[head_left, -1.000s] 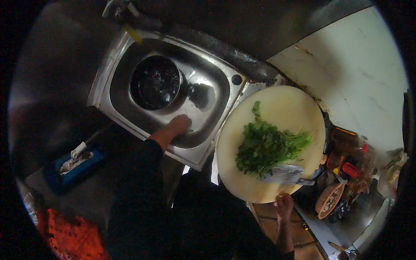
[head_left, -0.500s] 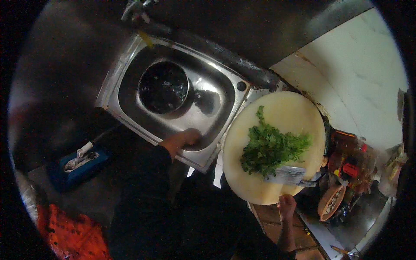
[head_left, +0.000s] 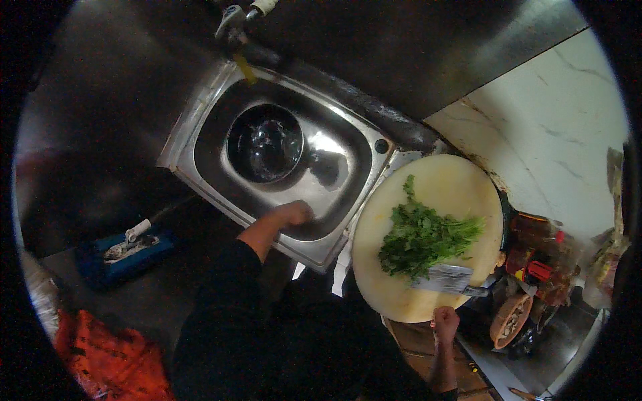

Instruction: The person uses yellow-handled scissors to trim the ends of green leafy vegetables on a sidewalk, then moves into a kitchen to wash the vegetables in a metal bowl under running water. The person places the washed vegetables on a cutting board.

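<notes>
My left hand (head_left: 293, 213) reaches over the near rim of a steel sink (head_left: 321, 248), its fingers curled in and nothing visible in them. In the sink, beyond that hand, sits a round dark-looking bowl (head_left: 265, 144) with shiny reflections inside. My right hand (head_left: 445, 325) is closed like a fist by the near edge of a round, thick cutting board (head_left: 461, 177); whether it touches the board I cannot tell. A bunch of leafy green herbs (head_left: 424, 237) lies on the board. Beside the herbs rests a cleaver (head_left: 445, 278), its dark handle toward the right.
Above the sink is a tap (head_left: 231, 23). Right of the board are bottles (head_left: 535, 244) and an orange-brown basket (head_left: 512, 321) with pale pieces inside. A blue box (head_left: 127, 257) and a red bag (head_left: 110, 357) lie at the left.
The whole view has shifted a little, so the sink and board appear lower and further right. My left hand has come slightly closer to the bowl. The right hand stays by the board's edge.
</notes>
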Motion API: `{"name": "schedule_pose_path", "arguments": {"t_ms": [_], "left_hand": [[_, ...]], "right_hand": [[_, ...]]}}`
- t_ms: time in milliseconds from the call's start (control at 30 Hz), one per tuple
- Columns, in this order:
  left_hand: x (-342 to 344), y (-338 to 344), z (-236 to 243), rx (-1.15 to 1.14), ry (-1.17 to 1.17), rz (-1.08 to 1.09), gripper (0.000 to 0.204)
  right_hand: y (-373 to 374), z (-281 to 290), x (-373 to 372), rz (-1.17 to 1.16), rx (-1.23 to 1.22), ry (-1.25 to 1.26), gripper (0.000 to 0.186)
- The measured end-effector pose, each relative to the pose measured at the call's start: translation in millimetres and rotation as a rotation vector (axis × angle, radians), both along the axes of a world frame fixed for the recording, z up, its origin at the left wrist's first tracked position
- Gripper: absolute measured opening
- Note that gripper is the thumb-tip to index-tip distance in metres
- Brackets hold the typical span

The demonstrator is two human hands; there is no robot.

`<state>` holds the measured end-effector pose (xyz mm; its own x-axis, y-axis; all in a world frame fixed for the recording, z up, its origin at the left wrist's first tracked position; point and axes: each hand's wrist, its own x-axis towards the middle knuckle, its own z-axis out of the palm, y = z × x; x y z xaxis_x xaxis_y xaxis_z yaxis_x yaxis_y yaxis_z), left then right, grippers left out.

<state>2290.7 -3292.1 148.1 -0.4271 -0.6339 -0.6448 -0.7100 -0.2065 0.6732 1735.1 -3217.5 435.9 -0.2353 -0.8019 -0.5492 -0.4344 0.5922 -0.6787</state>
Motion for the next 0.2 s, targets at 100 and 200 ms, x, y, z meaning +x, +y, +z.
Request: {"name": "schedule_pose_path", "arguments": {"t_ms": [100,200], "left_hand": [[13.8,-2.5,40.9,0.104,0.062,0.352,0.031],[22.7,-5.5,63.0,0.313,0.251,0.734,0.034]], "right_hand": [[0.5,-4.8,-3.4,0.013,0.004,-0.015,0.012],[1.5,-6.1,-4.8,-0.031,0.061,0.014,0.012]]}}
